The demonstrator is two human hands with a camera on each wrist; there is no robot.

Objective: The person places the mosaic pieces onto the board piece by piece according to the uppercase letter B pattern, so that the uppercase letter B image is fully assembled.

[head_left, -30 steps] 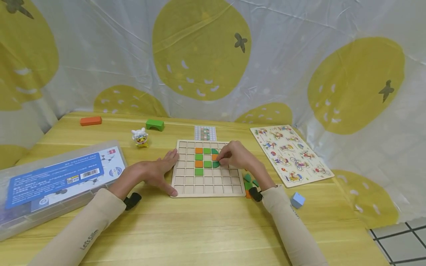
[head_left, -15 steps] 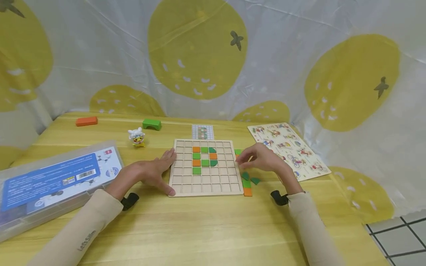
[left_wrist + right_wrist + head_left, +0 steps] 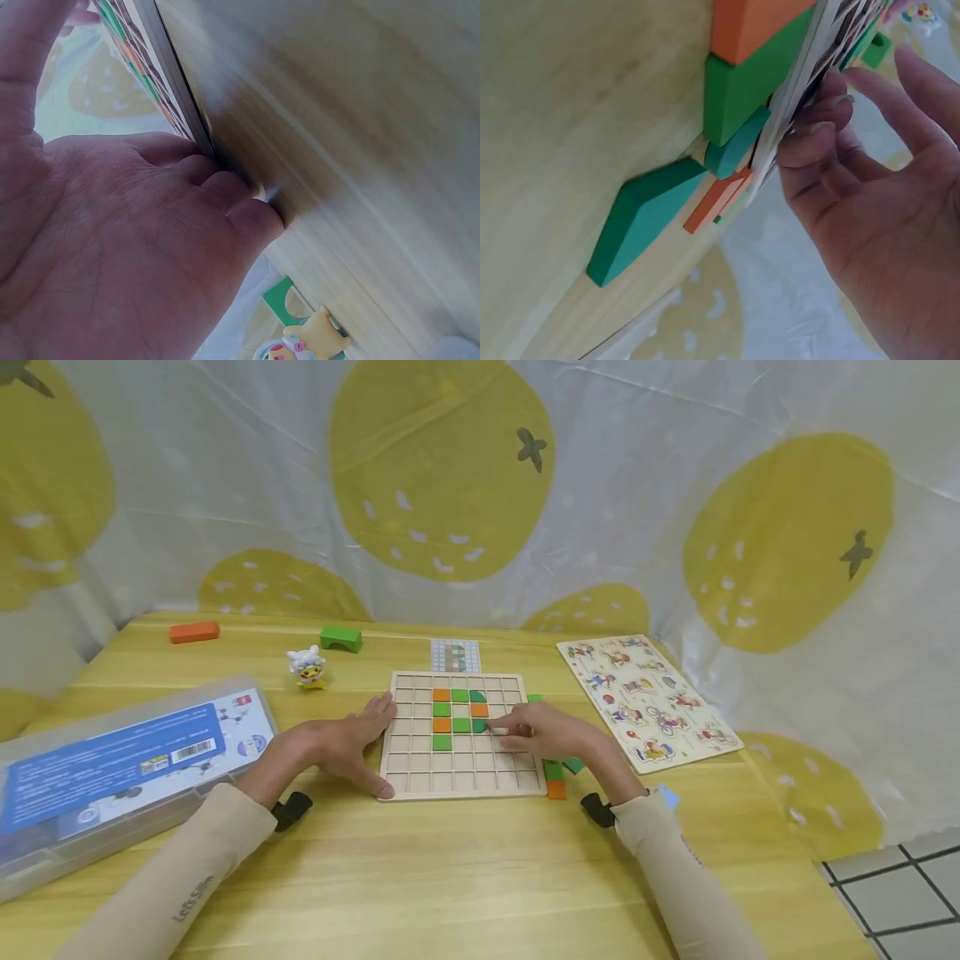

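A wooden grid board (image 3: 420,781) lies on the table with orange and green square tiles and two rounded dark green tiles set in its cells. Along its left edge rests my left hand (image 3: 348,747), thumb at the near corner and fingers spread up the side. My right hand (image 3: 543,729) is over the board's right half. Its index fingertip reaches the lower dark green tile (image 3: 480,725), while the other fingers bend inward with nothing seen between them. Loose tiles lie by the board's right edge, among them a green square (image 3: 739,97) and a dark green piece (image 3: 645,217).
Behind the board lies a printed pattern card (image 3: 455,657). A picture puzzle board (image 3: 652,702) and a blue block (image 3: 667,797) are at the right. Leftward are a plastic case (image 3: 135,760), a small figurine (image 3: 307,668), a green arch block (image 3: 341,638) and an orange block (image 3: 193,632).
My right hand moved from the tiles out to beside the board's right edge, then back left to the lower dark green tile. My left hand stayed on the board's left edge.
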